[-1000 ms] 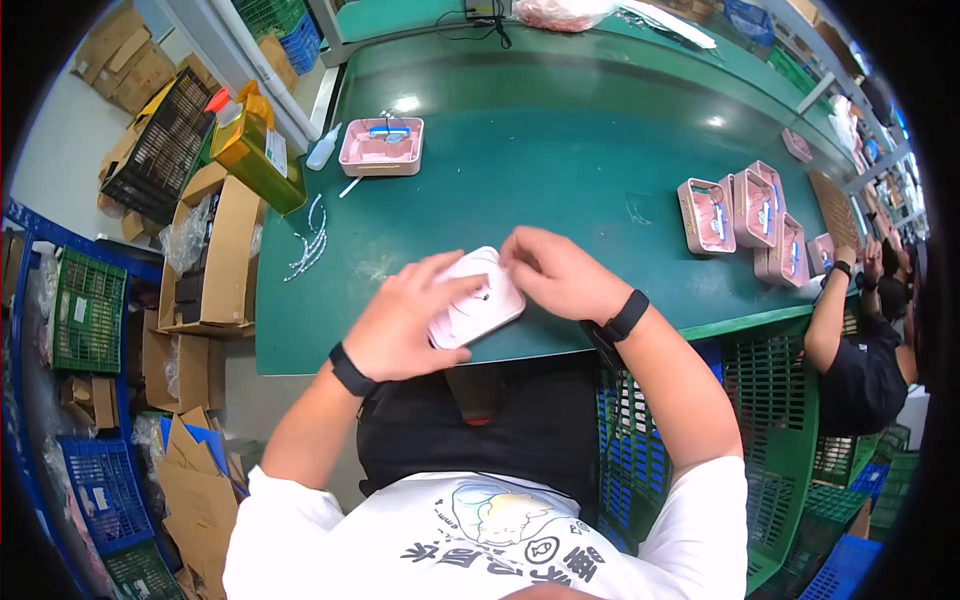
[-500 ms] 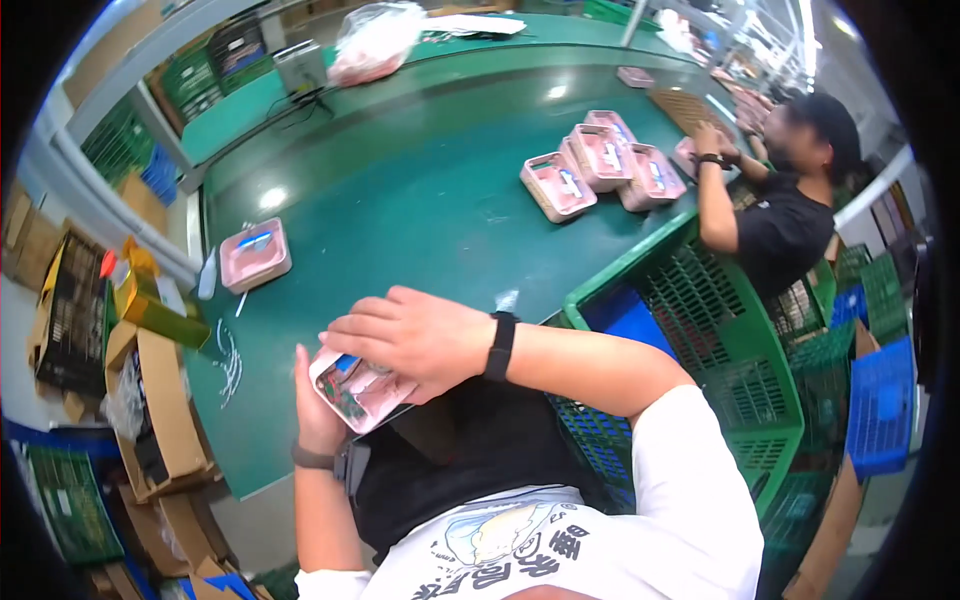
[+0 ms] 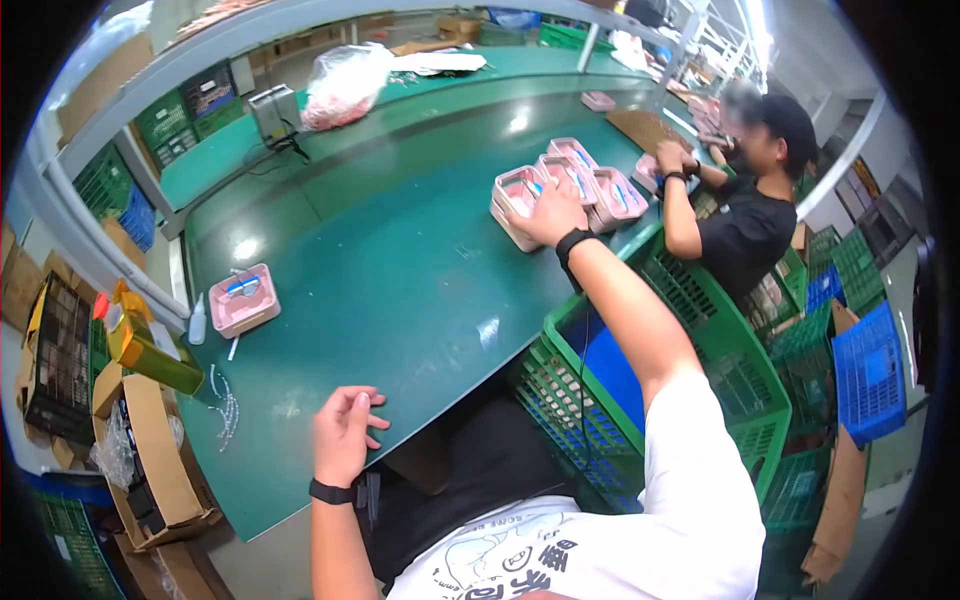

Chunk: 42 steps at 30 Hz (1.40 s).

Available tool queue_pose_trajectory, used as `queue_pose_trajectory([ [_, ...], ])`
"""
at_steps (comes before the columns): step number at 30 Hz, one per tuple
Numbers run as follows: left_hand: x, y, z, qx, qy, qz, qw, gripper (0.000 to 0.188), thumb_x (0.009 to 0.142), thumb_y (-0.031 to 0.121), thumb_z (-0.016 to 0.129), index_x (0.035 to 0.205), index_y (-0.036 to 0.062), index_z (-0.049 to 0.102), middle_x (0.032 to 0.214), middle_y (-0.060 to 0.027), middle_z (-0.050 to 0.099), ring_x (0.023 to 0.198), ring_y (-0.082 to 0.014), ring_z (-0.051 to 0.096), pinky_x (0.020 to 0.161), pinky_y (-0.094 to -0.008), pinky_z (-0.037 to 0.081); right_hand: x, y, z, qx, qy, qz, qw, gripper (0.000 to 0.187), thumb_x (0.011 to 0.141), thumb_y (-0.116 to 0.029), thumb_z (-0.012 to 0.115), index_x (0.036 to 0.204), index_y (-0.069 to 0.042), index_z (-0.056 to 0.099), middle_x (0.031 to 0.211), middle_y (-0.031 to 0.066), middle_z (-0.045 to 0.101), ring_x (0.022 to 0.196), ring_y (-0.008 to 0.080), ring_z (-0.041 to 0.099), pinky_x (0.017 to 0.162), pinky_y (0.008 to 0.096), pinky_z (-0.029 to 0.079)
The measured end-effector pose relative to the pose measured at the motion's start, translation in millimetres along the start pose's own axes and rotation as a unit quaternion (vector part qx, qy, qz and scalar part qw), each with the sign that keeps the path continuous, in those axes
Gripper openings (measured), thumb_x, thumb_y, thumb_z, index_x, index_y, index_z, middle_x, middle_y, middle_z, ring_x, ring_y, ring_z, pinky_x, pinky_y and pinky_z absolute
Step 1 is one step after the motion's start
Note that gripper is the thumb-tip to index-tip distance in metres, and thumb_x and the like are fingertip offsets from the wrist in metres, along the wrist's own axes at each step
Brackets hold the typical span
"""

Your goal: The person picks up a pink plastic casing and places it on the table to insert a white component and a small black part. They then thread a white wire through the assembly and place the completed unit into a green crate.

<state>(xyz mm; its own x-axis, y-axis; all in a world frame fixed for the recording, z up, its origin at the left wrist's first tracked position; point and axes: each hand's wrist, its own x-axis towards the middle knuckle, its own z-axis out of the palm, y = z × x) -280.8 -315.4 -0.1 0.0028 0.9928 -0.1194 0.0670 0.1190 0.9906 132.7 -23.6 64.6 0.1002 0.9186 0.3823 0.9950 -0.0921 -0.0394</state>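
Note:
My right hand (image 3: pixel 552 212) reaches out over the near-left box of a cluster of pink plastic boxes. Its thumb and fingers are closed over the rim of that pink box (image 3: pixel 512 188). The other boxes, such as the right-hand box (image 3: pixel 620 194), sit against it and hold small blue-and-white items. My left hand (image 3: pixel 348 435) is held over the table's near edge, empty, with its fingers apart. Another pink box (image 3: pixel 245 300) with a blue-and-white item inside stands alone at the left of the green table (image 3: pixel 390 260).
A green crate (image 3: pixel 740 400) stands against the table's right edge. A co-worker (image 3: pixel 750 200) handles a pink box beyond it. At the left are a small bottle (image 3: pixel 198 320), clear strips (image 3: pixel 226 410), a yellow-green can (image 3: pixel 150 345) and an open carton (image 3: pixel 160 460).
The pink box that was between both my hands has left them. My right hand has moved out to the right onto the clustered boxes. My left hand has opened.

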Motion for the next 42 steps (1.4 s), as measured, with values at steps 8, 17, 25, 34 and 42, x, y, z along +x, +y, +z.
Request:
queue_pose_trajectory([
  [8, -27, 13, 14, 0.25, 0.027, 0.204, 0.946, 0.011, 0.109, 0.005, 0.07, 0.119, 0.0013, 0.072, 0.119, -0.0134, 0.076, 0.106, -0.0235, 0.073, 0.084, -0.0391, 0.061, -75, 105, -126, 0.258, -0.087, -0.045, 0.961, 0.051, 0.108, -0.046, 0.078, 0.135, -0.003, 0.077, 0.119, 0.0158, 0.081, 0.112, 0.0272, 0.077, 0.099, 0.041, 0.062],
  [17, -35, -5, 45, 0.459, 0.088, 0.294, 0.834, 0.01, 0.094, -0.002, 0.077, 0.102, 0.0021, 0.072, 0.114, -0.0165, 0.072, 0.106, -0.039, 0.069, 0.094, -0.0487, 0.056, -310, 259, 30, 0.292, -0.464, 0.289, 0.785, 0.051, 0.109, -0.053, 0.075, 0.12, -0.003, 0.079, 0.107, 0.0072, 0.08, 0.096, 0.021, 0.074, 0.089, 0.0371, 0.062],
  [25, -34, -5, 48, 0.478, 0.121, 0.292, 0.82, 0.011, 0.091, -0.002, 0.075, 0.098, 0.0024, 0.068, 0.111, -0.0163, 0.072, 0.106, -0.0399, 0.068, 0.094, -0.0507, 0.055, -285, 173, 204, 0.336, -0.397, 0.292, 0.803, 0.073, 0.101, -0.067, 0.073, 0.121, 0.003, 0.08, 0.119, 0.0261, 0.083, 0.11, 0.0374, 0.081, 0.092, 0.0492, 0.063],
  [34, -38, -12, 50, 0.478, 0.164, 0.289, 0.813, 0.012, 0.091, 0.002, 0.076, 0.097, 0.0023, 0.065, 0.107, -0.0163, 0.069, 0.103, -0.0406, 0.067, 0.09, -0.0506, 0.055, -297, 155, 204, 0.281, -0.432, 0.264, 0.815, 0.068, 0.093, -0.073, 0.074, 0.086, -0.005, 0.078, 0.08, 0.0162, 0.078, 0.078, 0.0325, 0.077, 0.073, 0.0495, 0.058],
  [42, -28, 5, 57, 0.492, 0.163, 0.336, 0.786, 0.011, 0.095, 0.01, 0.08, 0.095, 0.0066, 0.07, 0.104, -0.0137, 0.072, 0.098, -0.0399, 0.069, 0.087, -0.0517, 0.058, -309, 143, 196, 0.286, -0.233, 0.206, 0.906, 0.066, 0.099, -0.068, 0.076, 0.106, -0.002, 0.079, 0.096, 0.0226, 0.082, 0.092, 0.0393, 0.081, 0.082, 0.0509, 0.062],
])
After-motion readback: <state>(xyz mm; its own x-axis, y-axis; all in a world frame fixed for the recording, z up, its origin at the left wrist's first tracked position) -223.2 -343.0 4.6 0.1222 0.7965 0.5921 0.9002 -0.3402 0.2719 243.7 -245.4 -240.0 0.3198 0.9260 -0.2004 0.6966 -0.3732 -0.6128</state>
